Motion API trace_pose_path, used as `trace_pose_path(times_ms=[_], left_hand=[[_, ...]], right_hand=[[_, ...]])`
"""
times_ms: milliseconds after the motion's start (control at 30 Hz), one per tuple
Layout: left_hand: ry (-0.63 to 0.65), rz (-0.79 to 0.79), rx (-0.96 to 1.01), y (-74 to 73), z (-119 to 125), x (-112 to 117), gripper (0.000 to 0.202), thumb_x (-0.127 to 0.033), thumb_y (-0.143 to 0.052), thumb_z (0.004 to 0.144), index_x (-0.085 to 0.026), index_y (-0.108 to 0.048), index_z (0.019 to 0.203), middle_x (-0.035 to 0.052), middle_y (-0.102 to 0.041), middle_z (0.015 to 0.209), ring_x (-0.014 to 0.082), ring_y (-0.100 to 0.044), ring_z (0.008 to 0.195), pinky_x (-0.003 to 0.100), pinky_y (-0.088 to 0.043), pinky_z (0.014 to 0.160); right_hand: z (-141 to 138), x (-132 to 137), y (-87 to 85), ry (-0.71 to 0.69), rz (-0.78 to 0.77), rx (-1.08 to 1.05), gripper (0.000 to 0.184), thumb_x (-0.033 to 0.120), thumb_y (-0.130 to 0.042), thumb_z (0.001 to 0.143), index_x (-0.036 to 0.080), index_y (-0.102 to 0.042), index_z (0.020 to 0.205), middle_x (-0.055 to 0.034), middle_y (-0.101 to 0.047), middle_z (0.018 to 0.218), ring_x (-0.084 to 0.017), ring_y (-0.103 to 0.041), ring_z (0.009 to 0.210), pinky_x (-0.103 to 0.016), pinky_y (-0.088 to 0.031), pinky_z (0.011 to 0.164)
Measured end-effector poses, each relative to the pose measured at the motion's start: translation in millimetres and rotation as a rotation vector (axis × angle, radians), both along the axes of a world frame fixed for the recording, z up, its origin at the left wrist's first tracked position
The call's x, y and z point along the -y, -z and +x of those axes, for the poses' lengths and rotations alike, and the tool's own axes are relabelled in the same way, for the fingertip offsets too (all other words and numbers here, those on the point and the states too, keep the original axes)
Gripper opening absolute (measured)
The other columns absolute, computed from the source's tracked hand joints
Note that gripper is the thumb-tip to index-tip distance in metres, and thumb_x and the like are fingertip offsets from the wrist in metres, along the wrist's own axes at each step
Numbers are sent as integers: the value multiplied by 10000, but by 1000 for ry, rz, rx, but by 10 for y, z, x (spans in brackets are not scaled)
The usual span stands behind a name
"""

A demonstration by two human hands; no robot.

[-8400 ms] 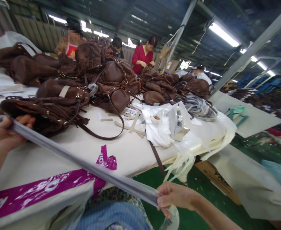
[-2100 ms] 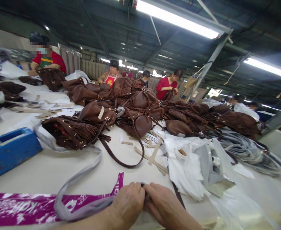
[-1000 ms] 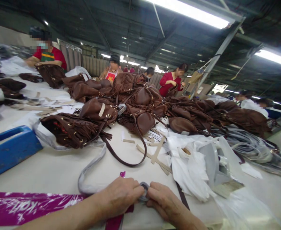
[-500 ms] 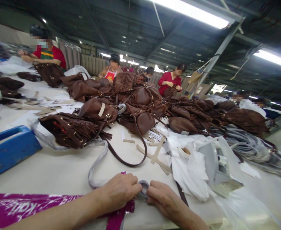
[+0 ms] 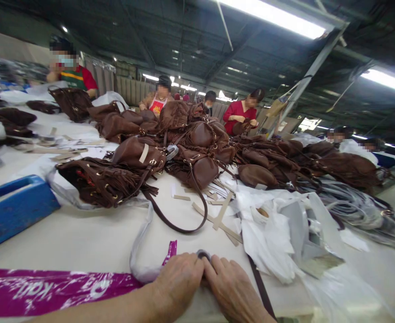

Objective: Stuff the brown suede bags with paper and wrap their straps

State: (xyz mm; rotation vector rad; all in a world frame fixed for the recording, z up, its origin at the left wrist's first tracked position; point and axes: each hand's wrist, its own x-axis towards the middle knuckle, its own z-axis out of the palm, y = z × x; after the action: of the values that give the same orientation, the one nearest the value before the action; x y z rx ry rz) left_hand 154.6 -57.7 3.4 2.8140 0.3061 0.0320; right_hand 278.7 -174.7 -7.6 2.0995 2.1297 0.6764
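The closed fingers of the left hand (image 5: 180, 281) and right hand (image 5: 230, 286) pinch the grey plastic-wrapped coil (image 5: 203, 254) over the table (image 5: 93, 240), grip partly hidden from me; it could unwind if either slackens or its trailing strip (image 5: 136, 251) snags.

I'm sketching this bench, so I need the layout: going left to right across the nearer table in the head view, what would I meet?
Blue tape dispenser, open fringed brown bag, left hand, small grey coil, right hand, coiled grey bundle.
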Motion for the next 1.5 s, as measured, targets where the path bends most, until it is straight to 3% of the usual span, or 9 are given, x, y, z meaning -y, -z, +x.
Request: trace_pose_path(times_ms=[167,300,500,600,833,1067,1200,1367,1500], left_hand=[[-33,-32,48,101,7,7,168,-97,-468,861,-165,-552,988,69,-646,964,228,-610,902,371,-508,833],[-37,-32,41,62,7,40,210,-62,-445,840,-152,-566,986,84,-650,960,237,-608,902,385,-499,839],[-109,-97,30,-16,-6,81,187,-115,-456,872,-147,-596,991,81,-663,970,230,-610,896,350,-482,834],[-12,-92,24,-42,-58,-43,207,-152,-473,893,-161,-565,1079,69,-657,1023,218,-610,919,331,-485,822],[350,192,58,-192,-121,-380,112,-132,-505,885,-197,-557,960,34,-637,931,203,-601,827,295,-489,710],[-1,21,10,9,-35,111,176,-62,-510,799,-159,-537,944,79,-632,919,241,-602,865,374,-520,777],[76,32,10,-52,-94,41,149,-89,-492,863,-163,-546,980,68,-636,916,227,-610,830,349,-523,742],[292,190,-15,-269,-132,-267,85,-166,-507,909,-180,-553,980,46,-625,915,210,-606,785,306,-509,660],[182,214,-50,-135,-57,-46,101,-124,-477,915,-147,-552,981,78,-624,946,239,-602,850,331,-512,675]], right_hand=[[124,42,-223,-59,-117,-179,399,176,-623,828,146,-496,1205,-37,-632,829,-211,-614,628,-320,-441,524],[159,82,-333,-98,-2,-421,331,97,-478,889,187,-512,1206,-80,-643,990,-202,-650,832,-287,-502,687],[-30,-11,-123,66,-33,-772,214,45,-477,811,191,-541,955,-58,-671,870,-211,-649,811,-298,-502,708],[26,-25,-79,59,-52,-872,228,30,-473,793,205,-533,926,-36,-656,848,-192,-625,795,-285,-476,709],[279,-63,-220,-259,-132,-668,195,26,-464,824,210,-527,807,-13,-613,779,-171,-554,719,-256,-416,621],[-4,47,-23,-127,76,-446,245,-3,-489,784,183,-549,932,-76,-637,898,-218,-559,754,-320,-451,679],[21,87,-3,-32,-14,-684,226,-17,-481,764,202,-500,813,-39,-603,803,-190,-560,733,-275,-425,629],[252,-25,-343,-142,-236,-842,214,16,-552,728,215,-479,759,0,-575,781,-171,-538,765,-261,-381,655],[213,-45,-442,-56,-325,-853,215,48,-571,723,210,-536,860,-5,-608,844,-172,-552,785,-266,-398,684]])
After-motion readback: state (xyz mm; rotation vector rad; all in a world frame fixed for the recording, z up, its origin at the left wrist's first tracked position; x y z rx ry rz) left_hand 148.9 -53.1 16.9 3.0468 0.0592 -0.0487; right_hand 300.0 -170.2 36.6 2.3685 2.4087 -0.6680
